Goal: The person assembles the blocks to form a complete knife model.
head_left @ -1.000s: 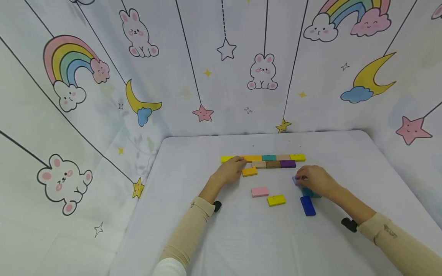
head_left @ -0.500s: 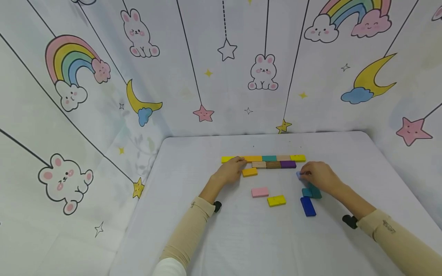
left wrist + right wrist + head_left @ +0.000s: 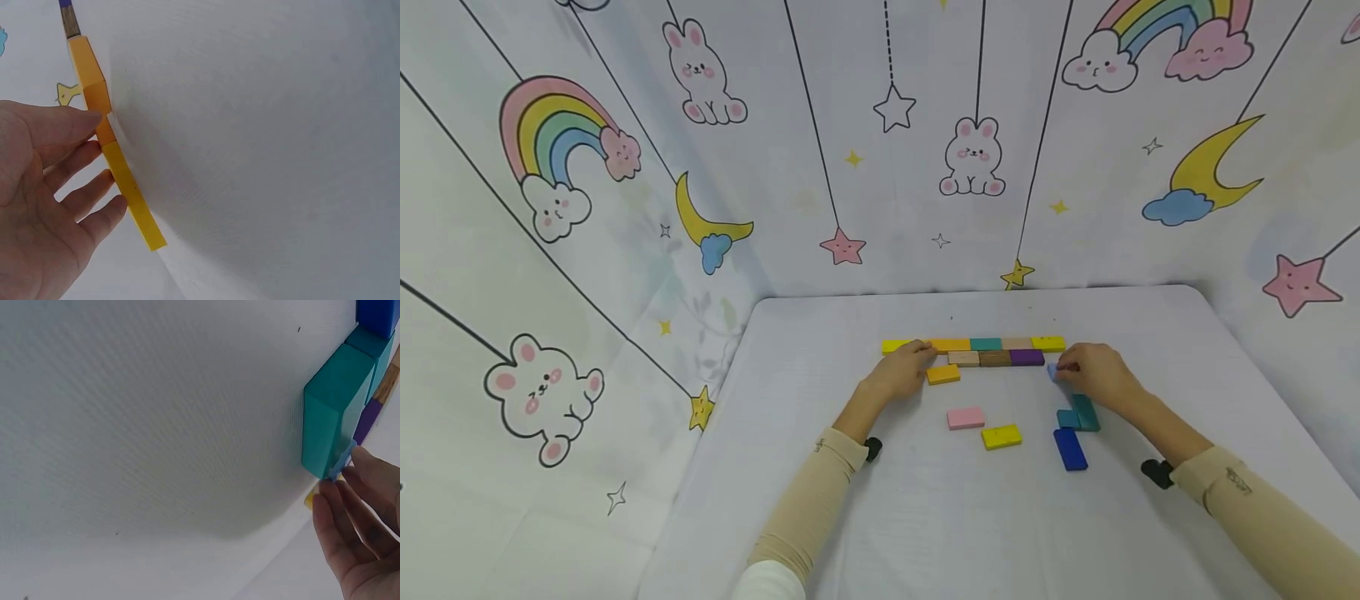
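Observation:
Long rows of coloured wooden blocks lie on the white table. My left hand [image 3: 901, 369] stays at the left end of the back row. Its thumb and fingers are on either side of an orange block [image 3: 106, 132], and other fingertips touch the yellow block [image 3: 134, 197]. Right of the shorter second row, my right hand [image 3: 1099, 377] pinches a small light-blue block [image 3: 1053, 372] between thumb and fingertips. That block sits near the purple block [image 3: 1027, 357]; fingers cover part of it. In the right wrist view, a teal block [image 3: 337, 394] partly hides it.
Nearer me lie a loose orange block [image 3: 943, 375], a pink block [image 3: 966, 418], a yellow block [image 3: 1002, 437] and a dark-blue block [image 3: 1071, 450]. Two teal blocks [image 3: 1086, 413] lie beside the right hand. A patterned cloth [image 3: 887, 200] hangs behind the table's back edge.
My right hand has carried the light-blue block away from me and slightly right, toward the end of the second row, uncovering the teal blocks. The left hand keeps its place.

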Action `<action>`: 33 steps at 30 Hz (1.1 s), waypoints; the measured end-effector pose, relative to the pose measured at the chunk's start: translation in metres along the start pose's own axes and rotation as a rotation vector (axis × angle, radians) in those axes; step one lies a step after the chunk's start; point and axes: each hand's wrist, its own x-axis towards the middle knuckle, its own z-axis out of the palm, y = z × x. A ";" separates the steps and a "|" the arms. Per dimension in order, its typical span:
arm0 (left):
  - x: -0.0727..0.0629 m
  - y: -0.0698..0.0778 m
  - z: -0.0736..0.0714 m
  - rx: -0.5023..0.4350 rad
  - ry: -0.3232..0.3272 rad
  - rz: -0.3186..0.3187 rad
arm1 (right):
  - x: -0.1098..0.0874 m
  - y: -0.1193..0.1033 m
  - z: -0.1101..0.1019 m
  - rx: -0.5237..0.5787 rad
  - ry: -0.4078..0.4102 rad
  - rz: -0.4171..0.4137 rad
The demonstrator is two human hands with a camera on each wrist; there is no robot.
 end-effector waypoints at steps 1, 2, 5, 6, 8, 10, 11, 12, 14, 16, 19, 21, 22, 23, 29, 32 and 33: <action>0.000 0.000 0.000 0.001 0.001 0.001 | 0.001 0.001 0.000 0.000 -0.001 0.003; 0.000 0.000 0.000 0.003 0.002 0.003 | 0.002 0.001 0.000 0.001 -0.003 0.007; 0.001 -0.001 0.001 0.007 0.006 0.003 | 0.004 0.001 0.000 -0.001 -0.009 0.026; 0.001 -0.002 0.002 0.009 0.006 0.002 | 0.004 0.001 0.000 -0.001 -0.010 0.032; 0.002 -0.002 0.003 0.013 0.007 -0.001 | 0.005 0.001 0.000 0.001 -0.009 0.043; 0.002 -0.002 0.003 0.013 0.006 -0.004 | 0.006 0.001 0.000 -0.001 -0.006 0.049; 0.002 -0.002 0.003 0.013 0.006 -0.006 | 0.007 0.001 0.000 -0.002 -0.004 0.051; 0.002 -0.002 0.003 0.011 0.006 -0.007 | 0.008 0.002 0.000 -0.005 -0.002 0.053; 0.002 -0.002 0.002 0.006 0.006 -0.008 | 0.009 0.002 0.001 -0.008 0.002 0.056; 0.002 -0.002 0.002 0.006 0.007 -0.006 | 0.011 0.003 0.001 -0.008 0.003 0.062; 0.001 -0.002 0.003 0.004 0.009 -0.004 | 0.013 0.004 0.002 -0.002 0.002 0.072; 0.001 -0.002 0.004 0.004 0.010 -0.002 | 0.013 0.005 0.003 0.000 0.005 0.077; 0.001 -0.003 0.004 0.002 0.010 -0.002 | 0.013 0.005 0.003 0.002 0.006 0.079; 0.001 -0.003 0.004 -0.001 0.010 -0.002 | 0.013 0.004 0.003 0.004 0.009 0.080; 0.000 -0.001 0.002 -0.009 0.002 -0.003 | 0.014 0.003 0.003 0.012 0.022 0.082; -0.001 -0.001 0.001 -0.008 0.002 -0.005 | 0.014 0.003 0.003 0.019 0.027 0.084; -0.001 -0.001 0.001 -0.005 0.002 -0.005 | 0.014 0.003 0.003 0.022 0.028 0.085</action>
